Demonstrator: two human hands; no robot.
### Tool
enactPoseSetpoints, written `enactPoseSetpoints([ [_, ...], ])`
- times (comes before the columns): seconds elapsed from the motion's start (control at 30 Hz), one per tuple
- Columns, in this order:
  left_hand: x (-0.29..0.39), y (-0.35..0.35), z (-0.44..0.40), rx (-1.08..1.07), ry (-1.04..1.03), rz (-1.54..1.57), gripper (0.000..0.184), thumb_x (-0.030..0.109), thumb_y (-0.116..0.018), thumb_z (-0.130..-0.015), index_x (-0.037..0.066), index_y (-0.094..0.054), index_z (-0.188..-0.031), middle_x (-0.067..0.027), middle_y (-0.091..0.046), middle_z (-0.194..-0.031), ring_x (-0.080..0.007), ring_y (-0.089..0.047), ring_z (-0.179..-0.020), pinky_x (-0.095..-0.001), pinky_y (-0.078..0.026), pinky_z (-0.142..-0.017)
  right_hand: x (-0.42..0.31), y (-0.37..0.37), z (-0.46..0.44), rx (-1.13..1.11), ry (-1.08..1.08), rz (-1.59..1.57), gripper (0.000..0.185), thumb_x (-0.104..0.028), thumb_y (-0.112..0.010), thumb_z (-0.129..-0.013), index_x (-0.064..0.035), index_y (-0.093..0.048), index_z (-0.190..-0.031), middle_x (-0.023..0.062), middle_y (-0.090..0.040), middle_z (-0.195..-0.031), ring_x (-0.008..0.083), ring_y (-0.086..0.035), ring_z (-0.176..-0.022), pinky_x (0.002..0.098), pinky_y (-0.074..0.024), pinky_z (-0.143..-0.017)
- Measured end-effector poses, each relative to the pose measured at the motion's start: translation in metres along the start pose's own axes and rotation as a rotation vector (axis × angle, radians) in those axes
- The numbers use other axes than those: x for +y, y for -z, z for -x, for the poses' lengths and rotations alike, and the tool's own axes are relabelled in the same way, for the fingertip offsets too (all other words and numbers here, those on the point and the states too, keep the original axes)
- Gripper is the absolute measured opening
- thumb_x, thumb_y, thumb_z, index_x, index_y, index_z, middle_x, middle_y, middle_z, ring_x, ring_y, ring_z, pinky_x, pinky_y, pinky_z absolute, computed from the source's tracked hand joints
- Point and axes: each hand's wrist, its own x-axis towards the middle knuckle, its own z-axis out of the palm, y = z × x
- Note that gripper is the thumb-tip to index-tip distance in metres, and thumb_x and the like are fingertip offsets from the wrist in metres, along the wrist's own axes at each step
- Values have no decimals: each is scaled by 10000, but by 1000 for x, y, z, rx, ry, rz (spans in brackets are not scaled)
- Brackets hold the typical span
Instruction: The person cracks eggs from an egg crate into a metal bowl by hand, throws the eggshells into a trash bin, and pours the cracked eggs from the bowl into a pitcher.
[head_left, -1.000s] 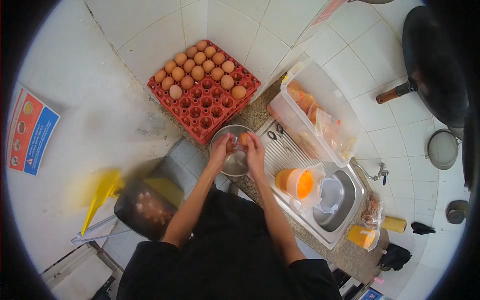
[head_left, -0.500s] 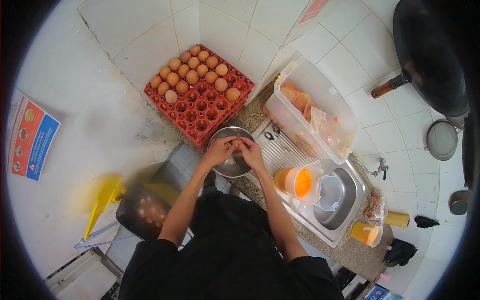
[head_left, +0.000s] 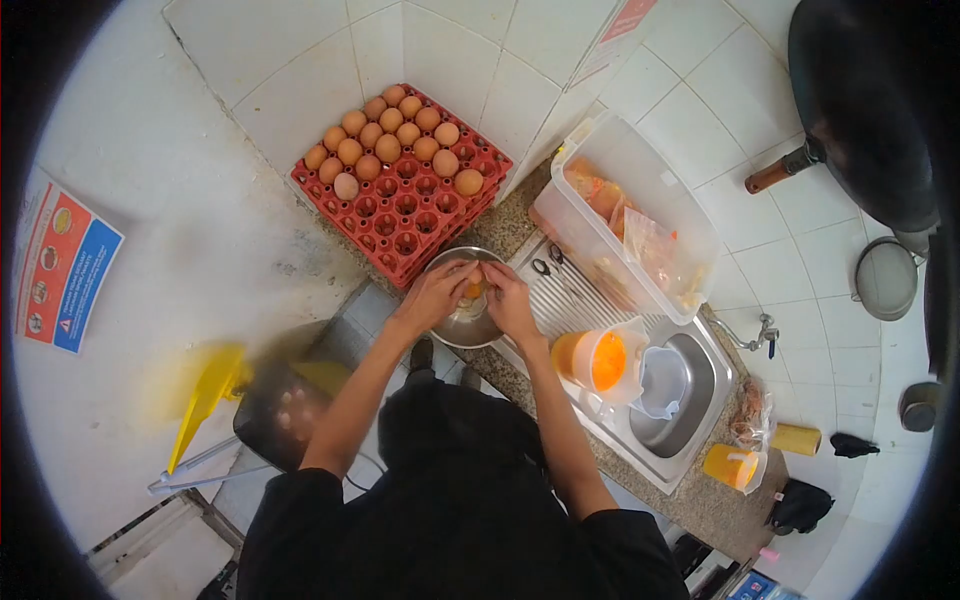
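Over a round metal bowl [head_left: 468, 333], my left hand [head_left: 444, 292] and my right hand [head_left: 511, 302] meet with their fingertips around a cracked egg. Its shell is mostly hidden by the fingers. An orange egg yolk [head_left: 472, 291] shows just below the fingertips, with clear egg white in the bowl beneath. Right behind the bowl stands a stack of red egg trays [head_left: 385, 232]. Several brown eggs [head_left: 388, 148] sit in the top tray's rear cups, while its front cups hold none.
Right of the bowl, scissors [head_left: 541, 266] lie on the drainboard beside a clear plastic bin [head_left: 640, 215] of bagged food. A jug of orange liquid [head_left: 608, 362] stands by the sink [head_left: 700, 400]. A dark waste bin [head_left: 285, 415] is at lower left.
The egg, whole-looking between my fingers before, is now broken apart. Its yolk and white show below my fingertips, over the bowl.
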Motion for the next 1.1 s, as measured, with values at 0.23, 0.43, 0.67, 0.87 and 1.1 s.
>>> enactPoseSetpoints([
  [0.23,9,-20,19,114,744,851,324,207,-647,-980,97,-638,-1285,-48,-696,-1005,-69,-600,-654,-223,-474,-563,-51,6,6,187,-257,-383,414,-7,-711,-824,-12,-612,-1226,201,-656,-1187,343,-673,-1010,360,-528,-907],
  [0.43,42,6,31,409,990,1638,357,253,-664,-971,110,-594,-1291,-19,-676,-1013,-55,-559,-700,-203,-420,-539,-111,11,-13,-77,25,-165,363,-149,-775,-835,-42,-650,-1159,200,-660,-1220,355,-627,-1163,420,-500,-953],
  [0.67,-3,84,190,938,847,1361,416,204,-663,-932,91,-538,-1312,-13,-663,-1021,-48,-450,-604,-203,-382,-516,-144,-12,-96,-110,143,-178,255,-121,-713,-880,-34,-669,-1115,176,-673,-1162,346,-647,-1064,399,-512,-897],
  [0.87,-39,136,420,694,1346,-355,632,429,-702,-885,-90,-623,-1237,-196,-724,-1096,-251,-701,-972,-354,-536,-880,-136,-69,-205,-118,615,200,362,3,-656,-794,-56,-640,-1152,145,-659,-1153,341,-590,-1067,439,-490,-894],
  [1.1,6,138,364,908,1192,528,487,448,-585,-1000,27,-596,-1244,-76,-668,-1141,-174,-626,-1060,-389,-489,-905,-153,-74,-255,-509,693,650,432,-95,-759,-725,-132,-674,-1147,110,-583,-1094,302,-548,-1104,417,-487,-904],
])
